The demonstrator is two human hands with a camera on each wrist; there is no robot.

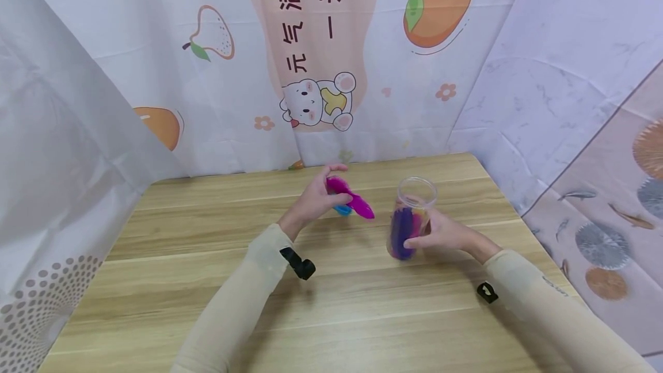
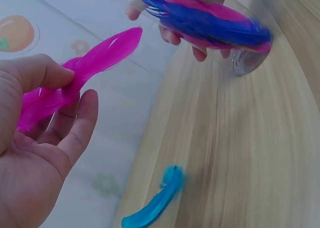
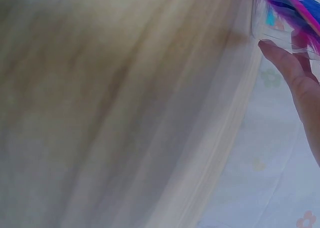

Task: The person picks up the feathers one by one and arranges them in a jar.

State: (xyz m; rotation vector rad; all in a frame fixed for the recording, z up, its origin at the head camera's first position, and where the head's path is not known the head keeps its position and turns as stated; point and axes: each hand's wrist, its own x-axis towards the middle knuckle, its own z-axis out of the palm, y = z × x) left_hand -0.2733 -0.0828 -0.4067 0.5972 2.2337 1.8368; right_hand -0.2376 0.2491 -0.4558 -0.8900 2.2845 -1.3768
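Note:
Between thumb and fingers, my left hand [image 1: 315,197] pinches magenta feathers [image 1: 361,207] above the table. In the left wrist view the magenta feather [image 2: 112,51] extends past the thumb toward the jar. A curved blue feather [image 2: 159,202] lies on the wood beneath that hand. My right hand [image 1: 443,231] grips a clear jar [image 1: 417,206], thumb and fingers round its side. The jar stands on the table, slightly tilted, mouth up. Dark blue feathers [image 1: 401,226] and pink and yellow ones fill its lower part. The right wrist view catches only part of the right hand [image 3: 295,80] and jar.
A wooden table [image 1: 331,315] spreads beneath both arms. Behind it hangs a printed white curtain [image 1: 217,114], close to the table's back edge. More patterned cloth [image 1: 595,200] hangs at the right. Black straps [image 1: 298,263] hang from the sleeves.

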